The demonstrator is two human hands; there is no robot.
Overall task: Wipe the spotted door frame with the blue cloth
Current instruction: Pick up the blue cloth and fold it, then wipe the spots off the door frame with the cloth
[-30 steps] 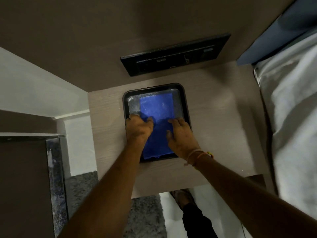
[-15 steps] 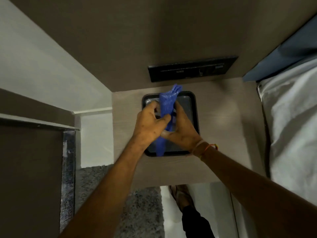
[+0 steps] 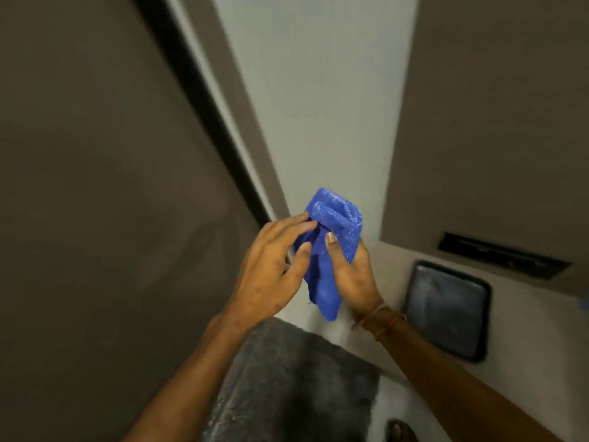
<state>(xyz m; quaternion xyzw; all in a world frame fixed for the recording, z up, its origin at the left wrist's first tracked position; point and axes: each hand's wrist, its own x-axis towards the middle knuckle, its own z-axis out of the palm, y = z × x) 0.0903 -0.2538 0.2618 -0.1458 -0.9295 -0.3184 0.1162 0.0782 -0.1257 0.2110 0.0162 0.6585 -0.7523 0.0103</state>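
**Blue cloth bunched between two hands, clear of the tray**

Blue and terry-textured, the crumpled blue cloth (image 3: 331, 250) sits in the right hand (image 3: 352, 275), whose thumb presses across its front while the palm and fingers wrap behind it; this hand is closed on the fabric. The cloth's upper fold rises above the thumb and its lower end hangs down past the wrist, which carries thin orange and tan thread bands (image 3: 381, 322). The left hand (image 3: 271, 269) is beside it with fingers loosely spread, their tips touching the cloth's left edge; it is not clenched, more a light pinch or steadying touch.

Behind the hands runs a pale wall panel. To its left a dark door frame strip (image 3: 204, 100) slants from the top edge down toward the hands, bordering a broad brown door surface (image 3: 95, 186); motion blur hides any spots on it. The cloth is held in the air, touching neither.

At the right edge, a dark rectangular tray (image 3: 446, 306) lies on a beige wooden tabletop (image 3: 526, 378), well apart from the cloth. Above it a black switch plate (image 3: 503, 255) is set in the brown wall. Below the hands lies a grey shaggy rug (image 3: 293, 378).
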